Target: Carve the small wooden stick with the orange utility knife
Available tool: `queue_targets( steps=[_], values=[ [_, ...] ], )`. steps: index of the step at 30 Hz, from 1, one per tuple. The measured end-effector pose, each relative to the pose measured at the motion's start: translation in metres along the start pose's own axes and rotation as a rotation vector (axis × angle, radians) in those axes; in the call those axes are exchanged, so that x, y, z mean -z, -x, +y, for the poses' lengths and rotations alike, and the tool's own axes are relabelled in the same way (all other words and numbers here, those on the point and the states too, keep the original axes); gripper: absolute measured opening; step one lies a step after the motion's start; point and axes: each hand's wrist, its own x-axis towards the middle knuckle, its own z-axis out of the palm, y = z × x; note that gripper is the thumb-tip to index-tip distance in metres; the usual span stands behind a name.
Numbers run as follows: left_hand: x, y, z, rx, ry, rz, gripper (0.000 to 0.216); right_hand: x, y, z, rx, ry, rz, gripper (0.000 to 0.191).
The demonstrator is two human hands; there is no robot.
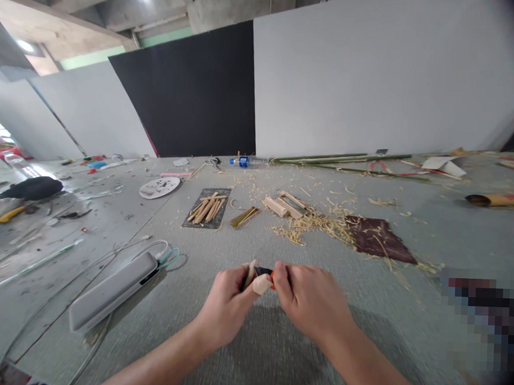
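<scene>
Both hands meet low in the middle of the head view, above the grey floor. My right hand (310, 298) is closed around an orange-and-black utility knife (263, 271), whose black end points toward my left hand. My left hand (228, 301) is closed too, with pale wrapping on its thumb and a fingertip. What it pinches is mostly hidden behind the thumb. Ahead of the hands lie a bundle of thin greenish strips (245, 217), pale wood blocks (275, 206) and a heap of curly shavings (319, 225).
Short wooden sticks (208, 207) rest on a dark plate (188, 222). To the left lies a grey power bank (112, 291) with cables. Farther off are a white disc (159, 187), a blue-capped bottle (241, 161) and green bamboo lengths (325, 159). Brown sandpaper (377, 239) lies at right.
</scene>
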Motion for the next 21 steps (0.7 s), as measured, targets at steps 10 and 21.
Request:
queue_targets(
  steps=[10,21],
  values=[
    [-0.0015,0.0012,-0.0005,-0.034,-0.020,-0.010,0.055,0.0008,0.0005,0.0005,0.037,-0.030,-0.009,0.064],
    [-0.0004,0.0027,0.0022,-0.003,0.005,-0.006,0.055,0.0024,0.0014,-0.0019,0.000,0.012,-0.017,0.064]
  ],
)
